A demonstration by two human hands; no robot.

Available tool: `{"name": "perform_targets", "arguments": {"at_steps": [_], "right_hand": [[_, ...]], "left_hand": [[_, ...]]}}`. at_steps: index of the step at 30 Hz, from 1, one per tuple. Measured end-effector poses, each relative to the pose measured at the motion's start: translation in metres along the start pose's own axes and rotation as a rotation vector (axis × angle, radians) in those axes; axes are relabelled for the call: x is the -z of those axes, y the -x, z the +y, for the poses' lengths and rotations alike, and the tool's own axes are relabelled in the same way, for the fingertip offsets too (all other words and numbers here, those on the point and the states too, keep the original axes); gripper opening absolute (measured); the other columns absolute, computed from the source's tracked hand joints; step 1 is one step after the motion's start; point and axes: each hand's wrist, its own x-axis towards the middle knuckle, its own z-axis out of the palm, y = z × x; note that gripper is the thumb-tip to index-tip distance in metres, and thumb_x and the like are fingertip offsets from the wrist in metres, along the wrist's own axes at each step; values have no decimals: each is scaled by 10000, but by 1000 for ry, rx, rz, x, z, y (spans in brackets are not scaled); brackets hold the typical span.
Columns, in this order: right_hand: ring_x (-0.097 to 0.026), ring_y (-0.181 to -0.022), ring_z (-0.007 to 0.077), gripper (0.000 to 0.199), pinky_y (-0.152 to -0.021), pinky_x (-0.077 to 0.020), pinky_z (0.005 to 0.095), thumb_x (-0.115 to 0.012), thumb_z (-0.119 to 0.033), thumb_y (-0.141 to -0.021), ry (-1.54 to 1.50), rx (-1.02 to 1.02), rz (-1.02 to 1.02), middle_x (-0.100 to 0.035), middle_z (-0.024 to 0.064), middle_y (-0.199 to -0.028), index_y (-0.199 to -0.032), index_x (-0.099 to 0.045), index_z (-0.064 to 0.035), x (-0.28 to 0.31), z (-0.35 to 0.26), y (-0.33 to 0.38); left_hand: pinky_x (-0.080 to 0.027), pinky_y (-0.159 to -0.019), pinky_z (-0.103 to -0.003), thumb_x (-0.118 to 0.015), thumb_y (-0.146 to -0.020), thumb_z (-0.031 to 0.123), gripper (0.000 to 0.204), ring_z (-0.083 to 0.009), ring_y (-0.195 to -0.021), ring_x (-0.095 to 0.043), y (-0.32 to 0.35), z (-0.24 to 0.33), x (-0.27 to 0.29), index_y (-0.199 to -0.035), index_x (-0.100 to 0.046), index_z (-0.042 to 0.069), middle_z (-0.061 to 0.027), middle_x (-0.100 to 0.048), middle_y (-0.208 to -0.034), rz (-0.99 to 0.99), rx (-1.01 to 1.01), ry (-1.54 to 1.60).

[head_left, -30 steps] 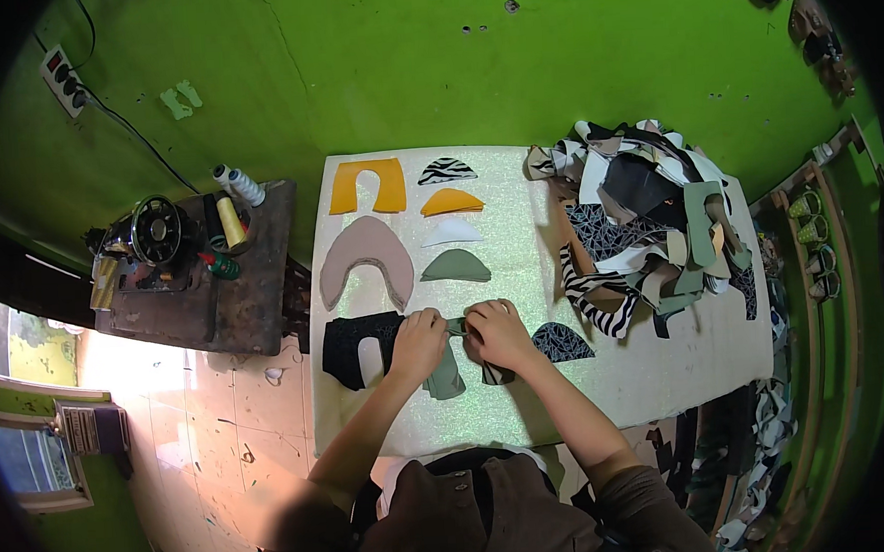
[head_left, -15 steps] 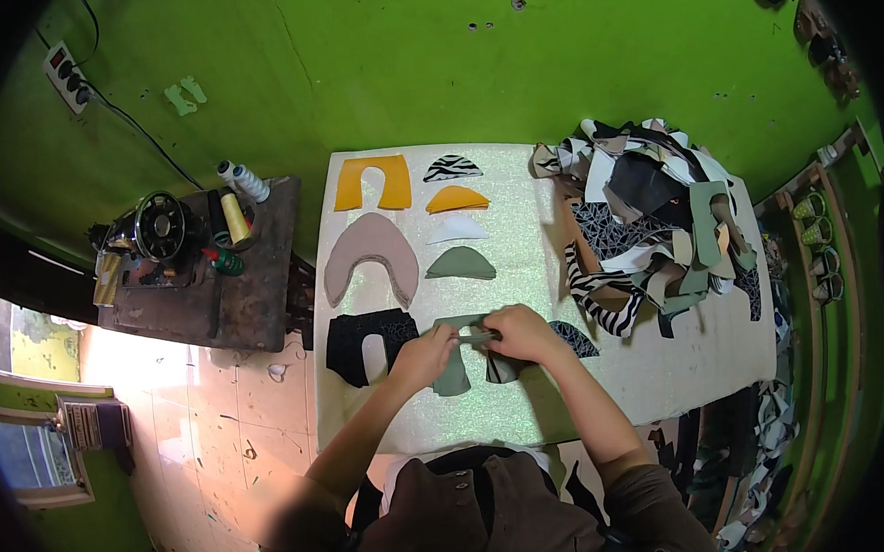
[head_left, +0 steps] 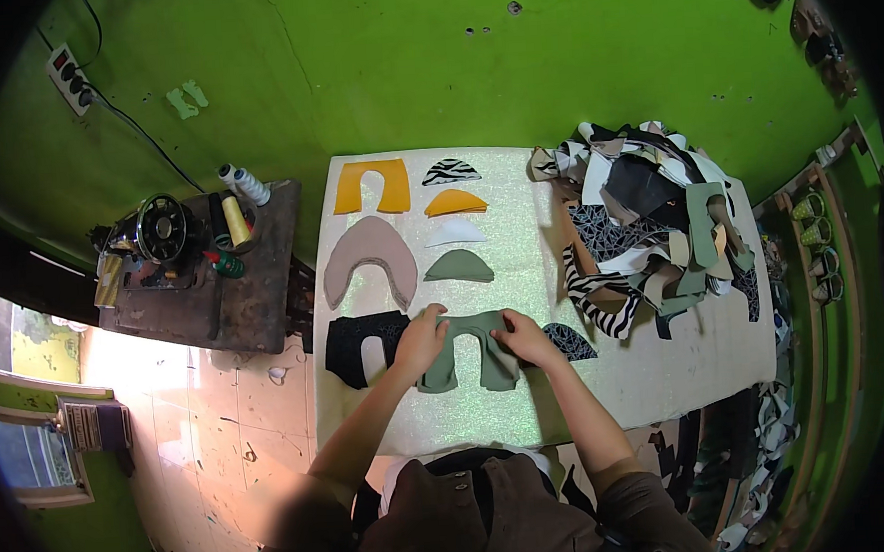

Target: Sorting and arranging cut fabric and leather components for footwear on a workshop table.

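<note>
A green U-shaped piece of sheet material (head_left: 468, 322) lies on the table in front of me, its two legs toward me. My left hand (head_left: 422, 343) grips its left edge, and my right hand (head_left: 527, 339) grips its right edge with the thumb over the top. Left of it is a black patterned U-shaped piece (head_left: 342, 353), partly covered by my left hand. Beyond my right hand lies a black patterned half-round piece (head_left: 569, 341). A green half-round piece (head_left: 459, 266) sits just above the U-shape.
Farther back lie a mauve arch (head_left: 368, 242), a yellow U-shape (head_left: 348, 191), and yellow (head_left: 455, 201), white (head_left: 455, 232) and zebra-striped (head_left: 451, 171) half-rounds. Mixed scraps (head_left: 638, 206) heap at the right. A sewing machine (head_left: 160, 231) with thread cones (head_left: 247, 184) stands left of the table (head_left: 668, 384).
The green piece, bunched between my hands before with a striped underside or layer showing, now lies spread flat. My hands have moved apart to its two sides.
</note>
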Motion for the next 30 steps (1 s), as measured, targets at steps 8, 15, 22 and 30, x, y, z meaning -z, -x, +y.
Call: {"name": "perform_targets", "arguments": {"at_steps": [8, 15, 22, 30], "right_hand": [[-595, -872, 318, 293, -777, -468, 358, -605, -125, -824, 276, 162, 310, -609, 177, -954, -1076, -540, 8, -17, 1, 11], [-475, -1123, 337, 433, -920, -405, 419, -558, -88, -810, 679, 570, 551, -482, 201, -1208, -1215, -449, 19, -40, -5, 23], [-336, -1300, 282, 561, -1084, -199, 468, -448, -347, -894, 911, 430, 429, -373, 176, -1384, -1313, -391, 20, -72, 19, 27], [-293, -1329, 269, 551, -1093, -166, 467, -423, -380, -897, 934, 393, 391, -310, 150, -1436, -1374, -364, -111, -72, 13, 27]], "left_hand": [[-491, -673, -425, -506, -881, 125, 204, -382, -812, -584, 1, -2, -18, -1068, -504, 43, -189, -551, -998, 174, -252, -185], [-391, -930, -448, -561, -827, 169, 403, -314, -1148, -470, 16, 3, -27, -1194, -481, 20, -164, -474, -1249, 294, -395, -503], [-220, -1080, -423, -509, -828, 255, 602, -244, -1342, -270, 37, -13, -54, -1357, -355, 12, -139, -283, -1451, 151, -347, -625], [-212, -1083, -429, -456, -841, 260, 580, -232, -1345, -262, 37, -12, -57, -1365, -356, 31, -127, -273, -1459, 184, -313, -642]]}}
